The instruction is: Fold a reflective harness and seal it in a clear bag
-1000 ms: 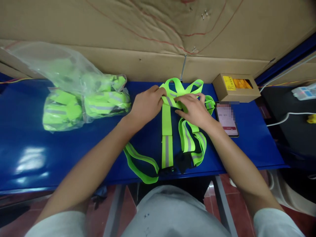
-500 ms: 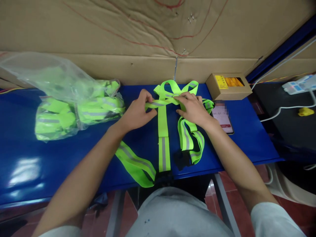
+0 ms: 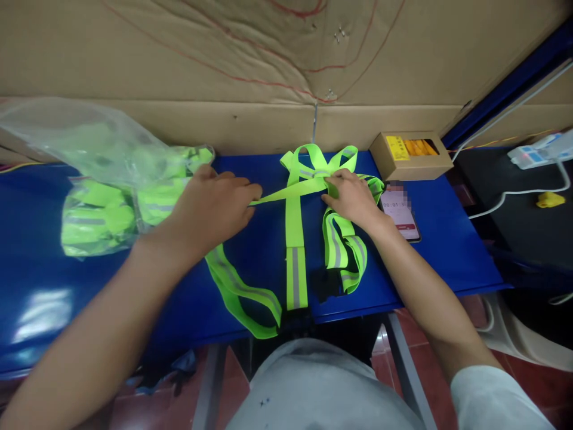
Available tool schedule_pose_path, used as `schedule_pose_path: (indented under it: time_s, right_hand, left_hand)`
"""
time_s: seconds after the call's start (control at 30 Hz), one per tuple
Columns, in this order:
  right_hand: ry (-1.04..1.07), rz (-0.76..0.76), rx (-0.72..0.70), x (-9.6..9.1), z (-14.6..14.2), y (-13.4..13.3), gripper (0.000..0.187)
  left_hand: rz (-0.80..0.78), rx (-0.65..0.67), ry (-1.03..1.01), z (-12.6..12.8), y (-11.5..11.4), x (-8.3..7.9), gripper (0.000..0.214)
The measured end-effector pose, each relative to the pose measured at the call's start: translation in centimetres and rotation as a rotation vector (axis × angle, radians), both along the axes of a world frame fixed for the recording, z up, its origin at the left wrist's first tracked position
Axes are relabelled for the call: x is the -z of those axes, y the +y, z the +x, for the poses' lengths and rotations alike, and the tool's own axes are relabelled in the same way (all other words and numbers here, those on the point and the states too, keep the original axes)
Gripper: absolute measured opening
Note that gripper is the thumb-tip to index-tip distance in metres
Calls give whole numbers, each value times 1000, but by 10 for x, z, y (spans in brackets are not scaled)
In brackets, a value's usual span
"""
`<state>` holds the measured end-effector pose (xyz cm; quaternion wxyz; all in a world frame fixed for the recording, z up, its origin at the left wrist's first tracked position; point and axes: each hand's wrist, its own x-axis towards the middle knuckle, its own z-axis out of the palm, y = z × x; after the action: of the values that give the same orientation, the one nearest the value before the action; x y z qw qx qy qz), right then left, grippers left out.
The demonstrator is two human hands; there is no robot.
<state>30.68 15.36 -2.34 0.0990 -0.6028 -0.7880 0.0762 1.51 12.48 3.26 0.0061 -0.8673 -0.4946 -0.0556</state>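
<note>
A neon-yellow reflective strap harness [image 3: 296,278] with grey stripes lies spread on the blue table. My left hand [image 3: 217,206] is closed on one of its straps, which stretches taut and slightly twisted toward the harness's centre. With fingers bent, my right hand [image 3: 351,194] grips the harness where the straps meet; its fingertips are partly hidden. Below my right hand lies a folded, looped strap with black fittings. Another strap loop curves below my left hand toward the table's front edge.
Clear plastic bags [image 3: 101,218] of similar neon straps lie at left. A cardboard box [image 3: 412,158] with orange contents stands at the back right, with a phone [image 3: 401,215] before it. Behind the table [image 3: 452,251] rises a cardboard panel [image 3: 197,122]. A power strip [image 3: 539,152] lies far right.
My left hand has moved left and toward me, pulling the strap out straight from the centre. My right hand has stayed almost in place on the harness.
</note>
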Motion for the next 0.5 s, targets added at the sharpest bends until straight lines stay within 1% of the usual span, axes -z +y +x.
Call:
schedule_pose_path:
  time_s: [0.07, 0.17, 0.23, 0.3, 0.33, 0.4, 0.43, 0.47, 0.5]
  right_hand:
    - [7, 11, -1, 3, 1, 2, 42]
    - [11, 46, -8, 5, 3, 3, 37]
    - [-4, 74, -7, 1, 3, 0, 32]
    - [-14, 115, -15, -8, -1, -5, 28]
    - [1, 143, -51, -13, -5, -8, 29]
    - [79, 199, -204, -26, -18, -14, 32]
    - [133, 220, -302, -32, -26, -16, 37]
    - [182, 228, -394, -38, -36, -16, 47]
    - [219, 223, -460, -42, -47, -15, 57]
  left_hand:
    - [20, -29, 6, -7, -4, -7, 10]
    - [23, -63, -114, -13, -12, -20, 18]
    - [6, -71, -219, -13, -15, -28, 18]
    - [14, -90, -296, -11, -17, -31, 17]
    - [32, -96, -319, -9, -16, -31, 19]
    - [64, -84, -354, -5, -13, -29, 25]
    - [61, -72, -390, -3, -12, -28, 29]
    - [34, -67, -444, 0, -9, -28, 31]
    - [-22, -68, -516, 1, -7, -27, 32]
